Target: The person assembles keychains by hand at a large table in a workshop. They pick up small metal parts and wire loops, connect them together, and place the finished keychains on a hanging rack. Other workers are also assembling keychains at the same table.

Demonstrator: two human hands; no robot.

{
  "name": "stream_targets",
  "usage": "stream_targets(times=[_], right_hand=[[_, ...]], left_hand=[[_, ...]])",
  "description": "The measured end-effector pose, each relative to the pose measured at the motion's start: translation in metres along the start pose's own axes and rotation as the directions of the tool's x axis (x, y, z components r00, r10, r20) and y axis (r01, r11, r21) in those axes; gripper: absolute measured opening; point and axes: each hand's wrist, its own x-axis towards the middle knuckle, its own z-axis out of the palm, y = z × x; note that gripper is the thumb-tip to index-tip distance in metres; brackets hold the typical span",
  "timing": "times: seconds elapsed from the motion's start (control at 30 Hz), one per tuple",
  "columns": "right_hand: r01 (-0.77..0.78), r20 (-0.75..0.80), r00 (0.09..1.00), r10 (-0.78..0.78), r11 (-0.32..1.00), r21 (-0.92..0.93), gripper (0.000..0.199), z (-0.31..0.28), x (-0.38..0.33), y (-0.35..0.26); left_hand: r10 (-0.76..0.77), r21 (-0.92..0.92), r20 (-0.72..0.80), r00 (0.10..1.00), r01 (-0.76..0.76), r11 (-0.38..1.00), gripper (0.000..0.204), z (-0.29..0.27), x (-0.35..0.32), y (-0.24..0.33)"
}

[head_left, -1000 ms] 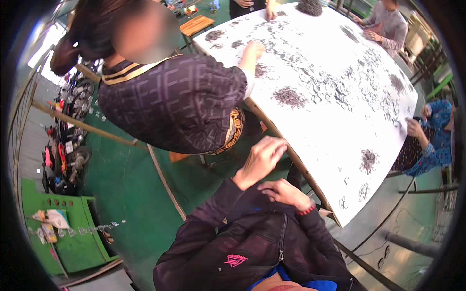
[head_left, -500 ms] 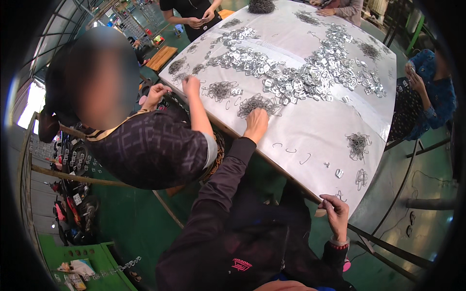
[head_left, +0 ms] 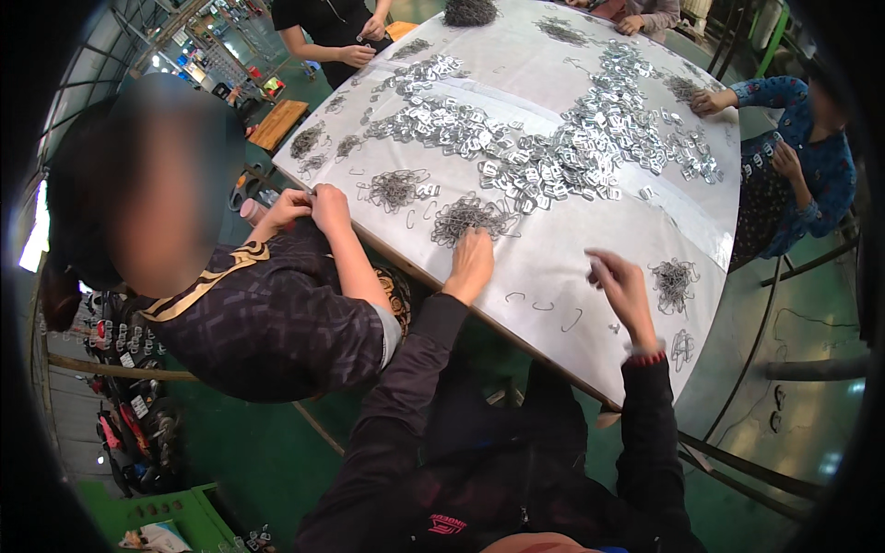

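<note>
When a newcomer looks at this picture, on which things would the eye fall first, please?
Probably on the bright silver pieces, spread in a wide band across the far half of the white table. Next may come the dark heap of wire hooks near the front edge, with the left hand at its near side. The co-worker in dark clothes also stands out, filling much of the left side.

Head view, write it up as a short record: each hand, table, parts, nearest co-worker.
Left hand: at a wire hook pile; grip hidden
Right hand: over the table, left of another hook pile; contents unclear
Table: white-topped
Parts: flat silver pieces, spread across the middle
Nearest co-worker: at the left, hands close together
</note>
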Motion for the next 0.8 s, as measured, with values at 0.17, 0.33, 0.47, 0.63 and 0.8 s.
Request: stream_targets(times=[0.17,0.33,0.47,0.63,0.8], right_hand=[[-0.017,-0.056,0.998,-0.008,0.904,-0.427,0.035,0.029,0.105,0.048],[-0.03,-0.22,0.965,-0.144,0.771,-0.636,0.032,0.061,0.167,0.079],[-0.016,-0.218,0.964,-0.149,0.791,-0.612,0.029,0.06,0.177,0.084],[-0.162,-0.34,0.923,0.178,0.984,0.076,0.017,0.054,0.156,0.092],[0.024,-0.366,0.927,0.084,0.959,0.282,0.02,0.056,0.144,0.113]], left_hand=[[-0.114,-0.274,-0.09,0.989,0.085,0.958,0.011,-0.034,-0.001,0.006],[-0.051,-0.435,-0.165,0.985,-0.026,0.9,0.007,-0.047,-0.007,0.011],[-0.115,-0.571,-0.118,0.986,0.027,0.821,0.01,-0.041,-0.012,0.008],[-0.174,-0.834,0.12,0.978,0.194,0.516,0.013,-0.022,-0.017,0.006],[-0.193,-0.854,0.091,0.977,0.177,0.489,0.01,0.002,-0.028,0.005]])
